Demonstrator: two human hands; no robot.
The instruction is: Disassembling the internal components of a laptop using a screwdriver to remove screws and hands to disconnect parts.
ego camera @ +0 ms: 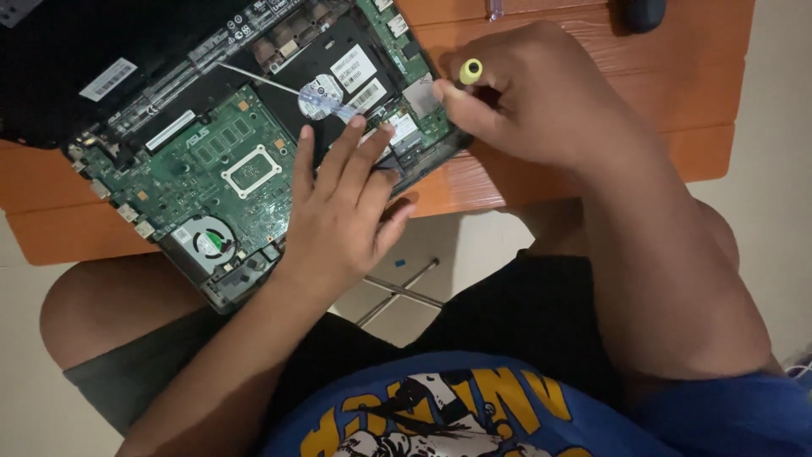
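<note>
- Orange wooden slatted table [584, 161]: it lies under both hands and bears everything they work on.
- Opened black laptop with its bottom cover off [51, 59]: it sits on the table, stretching away from the hands to the left, with its near corner hanging over the table edge.
- Green motherboard [194, 165]: exposed inside the laptop, just left of the flat hand; a round cooling fan [209, 244] sits beside that wrist.
- Left hand [338, 216]: fingers spread and laid flat on the laptop's inside, pinching nothing, fingertips near a small green card [404, 127].
- Right hand [529, 93]: curled into a closed grip around a screwdriver with a yellow end cap [470, 71], just right of the left fingertips; its tip is hidden.
</note>
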